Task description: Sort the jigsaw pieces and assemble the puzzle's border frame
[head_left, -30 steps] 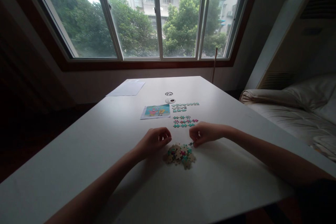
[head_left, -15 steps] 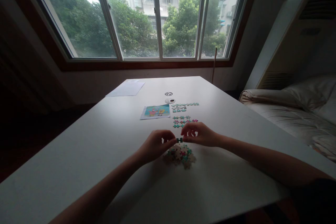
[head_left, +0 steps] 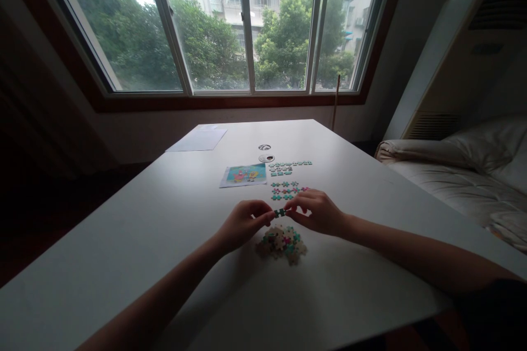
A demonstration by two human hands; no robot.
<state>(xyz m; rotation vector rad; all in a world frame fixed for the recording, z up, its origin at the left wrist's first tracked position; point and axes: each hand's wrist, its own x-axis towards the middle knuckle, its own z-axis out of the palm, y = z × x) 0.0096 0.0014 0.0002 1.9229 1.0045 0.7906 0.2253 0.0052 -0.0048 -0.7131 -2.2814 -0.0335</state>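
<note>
Two long edges of the smooth white table [head_left: 152, 214] lie well apart from the left hand [head_left: 244, 225] and right hand [head_left: 319, 211], with room toward nine o'clock; both pinch one dark, knobbed puzzle piece [head_left: 280, 212], twelve o'clock from the jumbled, beige-backed pile [head_left: 283, 243].

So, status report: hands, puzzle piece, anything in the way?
Left hand and right hand pinching one dark puzzle piece between them. Loose piece pile on the near side, seemingly not blocking.

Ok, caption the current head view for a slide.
Left hand and right hand hold a puzzle piece near the loose pile.
</note>
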